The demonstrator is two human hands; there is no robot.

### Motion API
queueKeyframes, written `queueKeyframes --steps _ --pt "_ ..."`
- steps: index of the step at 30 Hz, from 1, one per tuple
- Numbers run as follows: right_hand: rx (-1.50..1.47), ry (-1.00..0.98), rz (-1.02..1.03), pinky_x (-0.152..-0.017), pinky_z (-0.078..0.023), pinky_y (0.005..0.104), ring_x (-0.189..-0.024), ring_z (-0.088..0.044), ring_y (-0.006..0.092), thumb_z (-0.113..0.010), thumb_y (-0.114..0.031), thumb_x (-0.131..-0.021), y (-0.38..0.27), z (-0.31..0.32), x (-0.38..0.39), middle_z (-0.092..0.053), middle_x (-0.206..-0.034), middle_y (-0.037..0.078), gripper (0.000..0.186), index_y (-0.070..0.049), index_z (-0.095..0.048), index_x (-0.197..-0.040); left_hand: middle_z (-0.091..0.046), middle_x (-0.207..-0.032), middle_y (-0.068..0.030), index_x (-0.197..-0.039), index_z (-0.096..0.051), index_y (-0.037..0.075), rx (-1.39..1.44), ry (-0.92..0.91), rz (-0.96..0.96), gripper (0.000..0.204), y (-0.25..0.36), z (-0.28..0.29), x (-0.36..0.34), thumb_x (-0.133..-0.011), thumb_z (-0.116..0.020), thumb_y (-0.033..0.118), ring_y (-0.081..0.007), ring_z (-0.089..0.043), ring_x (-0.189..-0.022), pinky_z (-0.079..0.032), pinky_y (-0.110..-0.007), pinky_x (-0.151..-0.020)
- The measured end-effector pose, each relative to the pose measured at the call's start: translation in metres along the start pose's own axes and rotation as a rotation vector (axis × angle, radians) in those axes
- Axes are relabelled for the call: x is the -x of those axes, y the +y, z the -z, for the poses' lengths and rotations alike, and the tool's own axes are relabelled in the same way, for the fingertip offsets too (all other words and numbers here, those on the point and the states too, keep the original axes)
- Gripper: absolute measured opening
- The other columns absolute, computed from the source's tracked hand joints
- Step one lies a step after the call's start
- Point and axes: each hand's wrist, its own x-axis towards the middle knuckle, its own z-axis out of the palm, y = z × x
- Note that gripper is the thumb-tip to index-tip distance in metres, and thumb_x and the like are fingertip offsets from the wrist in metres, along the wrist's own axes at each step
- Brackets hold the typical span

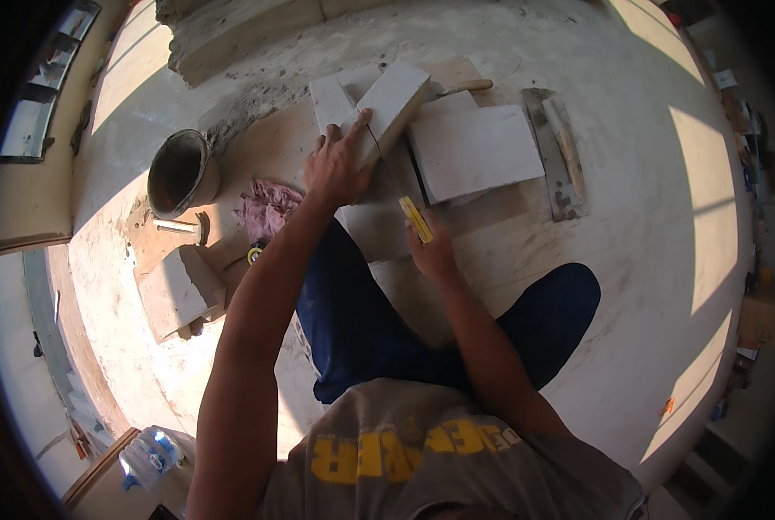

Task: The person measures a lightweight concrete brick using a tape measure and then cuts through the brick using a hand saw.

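My right hand (433, 251) is closed round the yellow handle of a hand saw (415, 218). Its thin blade reaches forward to the side of a white lightweight block (398, 94), close to my left fingers. My left hand (335, 165) grips the near end of this block, with one finger stretched along its edge. The block lies at a slant over another white block (325, 102), which it partly covers. Just to the right lies a wide white block (476, 149). My left palm and the block's underside are hidden.
On the left are a dark bucket (179, 173), a pink cloth (268, 208), a tape measure (255, 251), a white-handled tool (178, 226) and a block piece (178, 290). A wooden-handled trowel (564, 147) lies right. A rough ledge (249, 35) stands at the back.
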Motion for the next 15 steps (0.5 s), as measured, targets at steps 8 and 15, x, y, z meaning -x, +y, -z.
queueKeyframes --steps 8,15 --pt "-0.114 -0.044 -0.022 -0.072 -0.053 0.0437 -0.073 -0.062 0.0347 -0.071 -0.017 -0.104 -0.003 0.024 0.088 -0.062 -0.084 0.021 0.022 0.0 -0.057 -0.103 -0.056 -0.142 -0.0215 -0.168 -0.035 0.04 -0.007 -0.016 0.051 0.093 -0.015 0.007 0.006 -0.088 -0.081 0.031 -0.0459 -0.061 -0.129 -0.054 -0.054 -0.105" --pt "-0.048 0.013 0.01 -0.072 -0.051 0.0455 -0.076 -0.063 0.0435 -0.068 -0.022 -0.105 -0.003 -0.006 -0.009 -0.063 -0.083 0.022 0.023 -0.001 -0.059 -0.103 -0.058 -0.144 -0.0232 -0.169 -0.034 0.04 0.008 -0.006 0.01 0.1 -0.002 0.001 0.001 -0.082 -0.081 0.027 -0.0476 -0.06 -0.132 -0.054 -0.056 -0.106"
